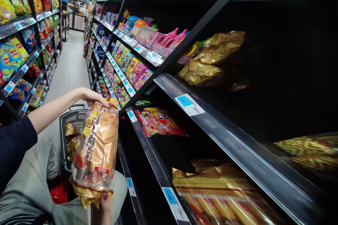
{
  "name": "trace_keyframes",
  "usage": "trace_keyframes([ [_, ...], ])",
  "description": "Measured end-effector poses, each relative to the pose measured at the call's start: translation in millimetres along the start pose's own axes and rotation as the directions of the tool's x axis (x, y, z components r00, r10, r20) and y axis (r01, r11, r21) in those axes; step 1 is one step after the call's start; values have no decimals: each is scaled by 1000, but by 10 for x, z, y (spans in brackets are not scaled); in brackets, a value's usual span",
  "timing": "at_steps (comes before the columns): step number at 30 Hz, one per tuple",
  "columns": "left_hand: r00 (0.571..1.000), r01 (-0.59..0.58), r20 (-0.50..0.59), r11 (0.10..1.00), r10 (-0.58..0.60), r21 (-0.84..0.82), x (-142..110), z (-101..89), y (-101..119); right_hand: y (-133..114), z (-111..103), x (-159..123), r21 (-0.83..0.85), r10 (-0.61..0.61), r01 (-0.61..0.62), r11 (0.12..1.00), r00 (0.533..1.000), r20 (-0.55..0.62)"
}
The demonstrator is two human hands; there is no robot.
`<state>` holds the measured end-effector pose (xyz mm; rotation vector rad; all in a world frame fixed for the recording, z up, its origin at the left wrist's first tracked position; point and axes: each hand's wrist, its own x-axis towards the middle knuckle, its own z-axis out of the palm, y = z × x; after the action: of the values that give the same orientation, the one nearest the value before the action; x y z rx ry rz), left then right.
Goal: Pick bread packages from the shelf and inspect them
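A clear plastic bag of bread [101, 137] with crinkled gold ends is held up between both hands, above my lap. My left hand [92, 96] grips its upper end from above, with the thumb side near the gold trim. At the lower gold end, my right hand [104, 207] holds the bag; the thumb shows and the other fingers are hidden. Behind the bag, a grey shopping basket [63, 137] stands on the floor by my legs, partly covered. Gold-wrapped packages [72, 144] lie inside it.
Shelves on the right hold gold-trimmed packs [219, 197], a red snack bag [162, 121] and gold bags [211, 59]. Their price-tagged edges [188, 103] jut close to my right side. Chip bags [13, 54] line the left shelves. A pale floor aisle [71, 56] runs between.
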<state>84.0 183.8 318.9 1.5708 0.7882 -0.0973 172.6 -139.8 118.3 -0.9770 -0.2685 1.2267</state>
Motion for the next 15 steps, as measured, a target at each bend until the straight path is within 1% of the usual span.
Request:
trace_keyframes([
  [1,999,41,13,999,-41,-36,74,-5,-88,-95,64,-17,35,45,-43,998,998,-46],
  [2,997,79,24,994,-78,-74,152,2,-196,-197,133,-33,51,71,-67,996,995,-68],
  [3,994,111,30,987,-108,-112,230,20,-321,-301,205,-45,55,82,-79,995,995,-64],
  [5,990,143,19,971,-142,-190,371,76,-611,-495,341,-53,37,78,-78,996,997,-6],
  [6,990,140,-4,963,-144,-229,427,105,-764,-575,387,-43,23,63,-63,998,998,29],
  [8,988,100,-80,947,-130,-304,498,136,-1060,-685,383,15,-16,27,-26,1000,997,66],
  [9,984,68,-134,939,-119,-337,511,132,-1196,-712,315,66,-53,5,-3,999,998,55],
  [10,974,31,-198,931,-110,-364,510,116,-1321,-718,198,129,-110,-26,28,994,999,24],
  [11,957,-5,-270,924,-106,-383,496,91,-1436,-701,35,201,-191,-61,56,980,998,-20],
  [12,932,-34,-345,919,-113,-392,474,64,-1544,-660,-163,276,-310,-110,80,947,991,-81],
  [13,897,-52,-423,918,-130,-392,448,42,-1645,-592,-381,349,-439,-171,94,894,975,-140],
  [14,853,-58,-499,921,-154,-384,423,32,-1743,-496,-601,413,-571,-216,69,818,957,-193],
  [15,799,-53,-572,927,-183,-371,402,39,-1840,-372,-805,463,-712,-309,40,701,917,-253],
])
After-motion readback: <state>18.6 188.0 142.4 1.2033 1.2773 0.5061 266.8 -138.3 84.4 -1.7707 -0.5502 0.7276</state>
